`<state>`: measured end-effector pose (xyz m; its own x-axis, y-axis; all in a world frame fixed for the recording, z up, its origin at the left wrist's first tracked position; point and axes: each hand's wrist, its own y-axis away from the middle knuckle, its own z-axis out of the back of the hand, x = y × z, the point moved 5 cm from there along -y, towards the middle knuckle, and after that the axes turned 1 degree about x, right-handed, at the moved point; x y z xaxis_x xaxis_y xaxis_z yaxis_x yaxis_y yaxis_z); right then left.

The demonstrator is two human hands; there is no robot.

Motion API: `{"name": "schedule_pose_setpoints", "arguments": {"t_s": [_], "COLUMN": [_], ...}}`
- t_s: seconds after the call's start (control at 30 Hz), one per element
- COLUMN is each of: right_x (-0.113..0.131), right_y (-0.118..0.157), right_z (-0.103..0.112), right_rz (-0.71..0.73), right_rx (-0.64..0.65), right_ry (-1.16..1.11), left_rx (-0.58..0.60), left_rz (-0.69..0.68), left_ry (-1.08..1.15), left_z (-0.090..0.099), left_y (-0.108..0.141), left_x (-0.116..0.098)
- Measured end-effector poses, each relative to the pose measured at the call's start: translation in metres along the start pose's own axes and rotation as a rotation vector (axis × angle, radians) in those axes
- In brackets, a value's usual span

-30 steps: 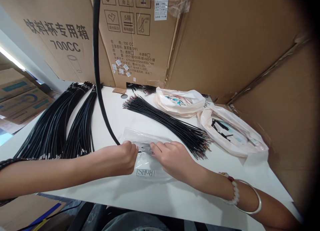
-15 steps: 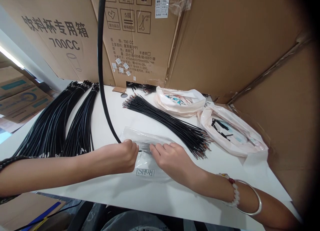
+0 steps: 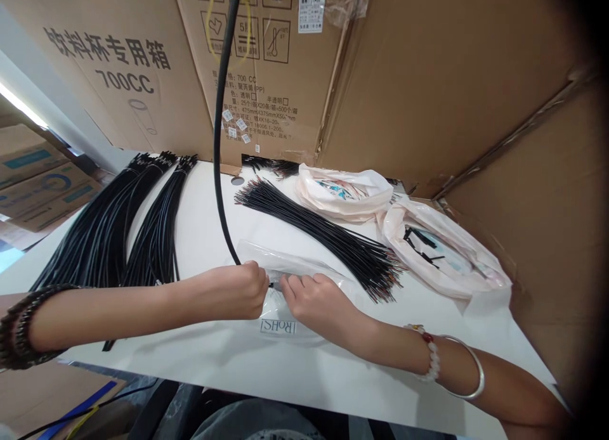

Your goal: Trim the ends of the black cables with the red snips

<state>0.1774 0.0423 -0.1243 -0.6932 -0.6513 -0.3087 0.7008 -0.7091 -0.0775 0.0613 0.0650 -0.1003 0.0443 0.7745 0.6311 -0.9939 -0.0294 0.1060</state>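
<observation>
The left hand [image 3: 250,291] has its grip wrapped round the black cable [image 3: 219,155], over a clear bag [image 3: 278,326] on the near table [image 3: 190,357]; what the right hand [image 3: 311,300] pinches, if anything, I can't tell. The cable's tall arc could twist its end loose.

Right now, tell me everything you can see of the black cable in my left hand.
The black cable is one long, smooth, rubbery-looking strand. From the top edge of the picture it curves down in front of the cardboard and white table into the closed left hand, which grips it. Inside the fist it is hidden; a short dark piece shows toward the right hand, perhaps its end.
</observation>
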Motion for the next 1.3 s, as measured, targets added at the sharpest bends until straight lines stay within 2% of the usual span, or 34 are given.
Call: {"name": "schedule_pose_setpoints", "arguments": {"t_s": [0.27,0.47,0.77,1.3], "right_x": [0.001,0.001,0.001,-0.012], "right_y": [-0.006,-0.007,-0.009,0.000], "right_z": [-0.007,-0.010,-0.007,-0.001], "right_rz": [-0.010,-0.016,-0.011,-0.031], "right_rx": [0.025,0.054,0.042,0.051], "right_ry": [0.031,0.032,0.058,0.058], "left_rx": [0.024,-0.011,-0.103,-0.095], "left_rz": [-0.016,0.005,0.027,0.037], "left_ry": [0.062,0.076,0.082,0.070], "left_z": [-0.009,-0.011,-0.009,-0.020], "left_y": [-0.004,-0.001,-0.002,0.002], "left_x": [-0.001,0.001,0.005,0.002]}}
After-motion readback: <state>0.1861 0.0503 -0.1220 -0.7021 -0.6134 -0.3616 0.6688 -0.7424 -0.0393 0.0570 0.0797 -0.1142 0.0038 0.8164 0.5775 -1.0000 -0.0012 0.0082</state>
